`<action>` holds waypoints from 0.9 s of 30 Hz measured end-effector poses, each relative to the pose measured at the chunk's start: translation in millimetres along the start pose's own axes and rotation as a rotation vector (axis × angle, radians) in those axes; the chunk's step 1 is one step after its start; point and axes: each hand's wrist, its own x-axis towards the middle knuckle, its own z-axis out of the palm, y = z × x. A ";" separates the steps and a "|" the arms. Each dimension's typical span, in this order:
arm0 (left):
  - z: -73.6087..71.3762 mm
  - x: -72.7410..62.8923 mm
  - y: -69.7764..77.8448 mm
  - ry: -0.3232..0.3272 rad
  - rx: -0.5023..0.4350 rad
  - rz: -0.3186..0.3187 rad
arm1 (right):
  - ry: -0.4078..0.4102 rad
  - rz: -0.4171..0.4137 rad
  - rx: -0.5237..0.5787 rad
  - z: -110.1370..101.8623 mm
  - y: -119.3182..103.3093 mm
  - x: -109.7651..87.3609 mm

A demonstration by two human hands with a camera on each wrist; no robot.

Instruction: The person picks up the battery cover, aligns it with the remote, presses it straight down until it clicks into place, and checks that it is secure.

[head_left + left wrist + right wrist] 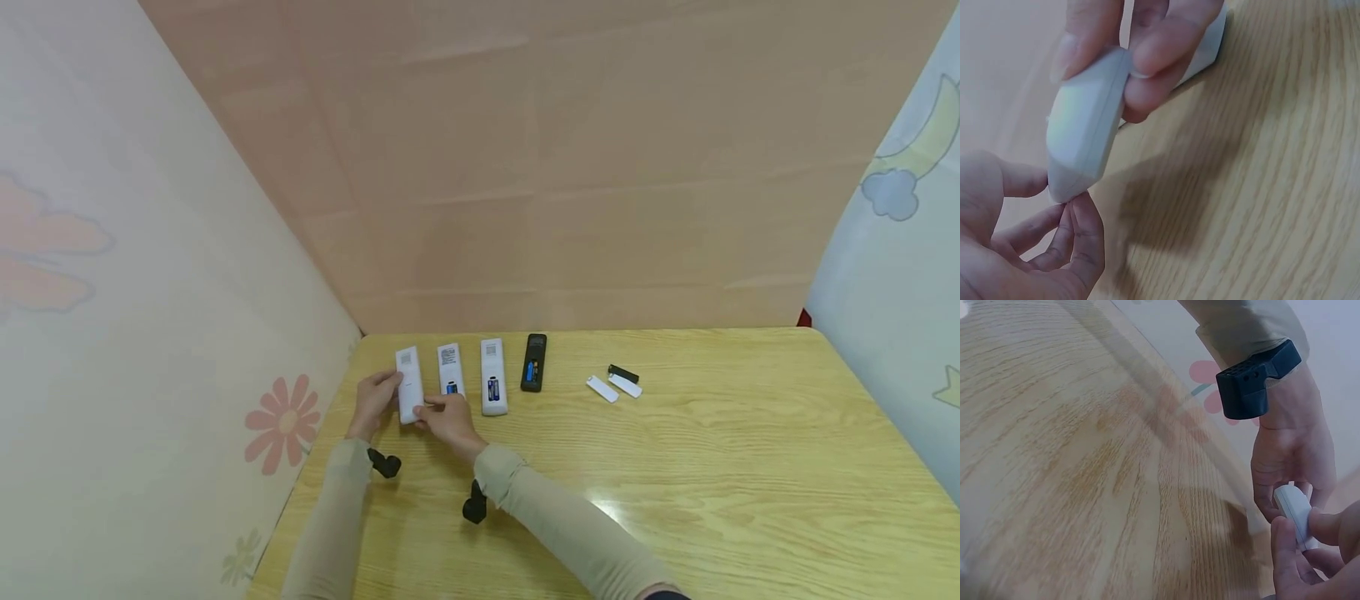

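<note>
A white remote control (408,386) is held between both hands, back side up and raised off the table in the left wrist view. My left hand (373,398) pinches its left edge, the thumb on one face and the fingertips beneath. At the near end, my right hand (452,417) grips it between thumb and fingers. No batteries show on its back. Just right of it lies another white remote (448,358) with a blue battery showing, its lower end partly hidden by the right hand.
Farther right on the wooden table (712,467) lie a white remote (492,358) and a black remote (535,343), both with open battery compartments holding batteries. Beyond them are two white battery covers (602,389) and a black cover (623,373). A patterned wall (187,333) borders the left side.
</note>
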 end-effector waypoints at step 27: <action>-0.8 5.6 -2.4 0.023 0.148 0.020 | -0.002 -0.025 -0.108 8.4 4.0 8.2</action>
